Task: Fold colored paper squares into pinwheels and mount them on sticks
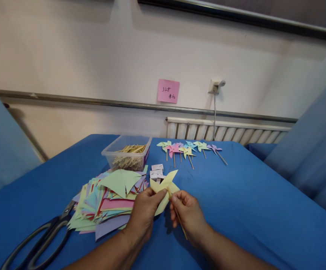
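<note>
A pale yellow paper pinwheel [168,180] is pinched in my left hand [146,208], thumb in front near its centre. My right hand [189,213] has its fingers closed around a thin wooden stick [182,224]. The stick's upper end lies against the middle of the pinwheel, and its lower end slants down past my palm. Whether a pin joins the two is too small to tell. Just behind the pinwheel are small white boxes [156,174], partly covered by it. To the left of my left hand spreads a pile of cut coloured paper [115,204].
A clear plastic box [109,159] of wooden sticks [129,157] stands behind the paper pile. Large dark-handled scissors [50,232] lie at the left. Several finished pinwheels [188,150] rest along the back of the blue-covered table [253,198], below a radiator [227,129].
</note>
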A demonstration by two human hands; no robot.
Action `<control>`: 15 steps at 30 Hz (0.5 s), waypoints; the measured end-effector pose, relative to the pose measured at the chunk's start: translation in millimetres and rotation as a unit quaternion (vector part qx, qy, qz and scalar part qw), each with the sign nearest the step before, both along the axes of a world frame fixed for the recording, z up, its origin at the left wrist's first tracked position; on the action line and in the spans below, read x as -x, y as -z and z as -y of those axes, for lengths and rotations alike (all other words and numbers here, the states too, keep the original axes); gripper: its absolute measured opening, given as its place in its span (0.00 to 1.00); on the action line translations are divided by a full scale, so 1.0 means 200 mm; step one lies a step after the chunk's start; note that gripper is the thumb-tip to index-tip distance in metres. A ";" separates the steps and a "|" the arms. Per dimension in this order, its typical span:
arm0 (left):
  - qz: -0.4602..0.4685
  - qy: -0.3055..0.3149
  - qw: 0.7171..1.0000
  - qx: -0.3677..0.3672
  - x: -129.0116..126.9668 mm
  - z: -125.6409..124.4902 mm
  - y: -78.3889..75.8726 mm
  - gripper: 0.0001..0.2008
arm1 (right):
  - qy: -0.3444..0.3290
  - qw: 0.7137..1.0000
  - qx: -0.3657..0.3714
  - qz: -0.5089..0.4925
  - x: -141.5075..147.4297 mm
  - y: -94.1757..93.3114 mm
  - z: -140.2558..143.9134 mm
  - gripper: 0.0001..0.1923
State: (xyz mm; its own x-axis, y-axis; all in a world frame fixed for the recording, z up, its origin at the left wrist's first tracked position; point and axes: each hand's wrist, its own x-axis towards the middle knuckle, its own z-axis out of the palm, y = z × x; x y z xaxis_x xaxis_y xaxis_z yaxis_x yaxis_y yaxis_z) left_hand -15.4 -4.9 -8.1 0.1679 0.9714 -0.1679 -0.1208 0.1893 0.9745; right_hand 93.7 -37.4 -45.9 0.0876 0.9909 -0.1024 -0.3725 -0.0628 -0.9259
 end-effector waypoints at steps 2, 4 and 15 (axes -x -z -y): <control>-0.011 -0.004 1.000 -0.003 0.00 0.00 0.00 0.12 | 0.005 1.000 0.011 -0.003 0.00 0.00 0.00 0.21; -0.027 -0.009 1.000 -0.003 -0.01 0.00 0.00 0.12 | 0.014 1.000 0.024 -0.007 -0.01 -0.01 0.00 0.21; -0.062 -0.018 0.998 -0.009 0.00 0.00 0.00 0.13 | -0.034 0.995 0.042 -0.080 -0.02 -0.04 0.03 0.19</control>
State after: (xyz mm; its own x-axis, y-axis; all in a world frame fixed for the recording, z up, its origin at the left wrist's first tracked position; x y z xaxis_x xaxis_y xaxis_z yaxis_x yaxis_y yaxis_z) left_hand -14.5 -4.3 -9.1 0.1114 0.9796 -0.1674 -0.0051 0.1690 0.9856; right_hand 98.0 -43.7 -38.4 -0.0042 0.9813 -0.1927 -0.5064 -0.1682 -0.8458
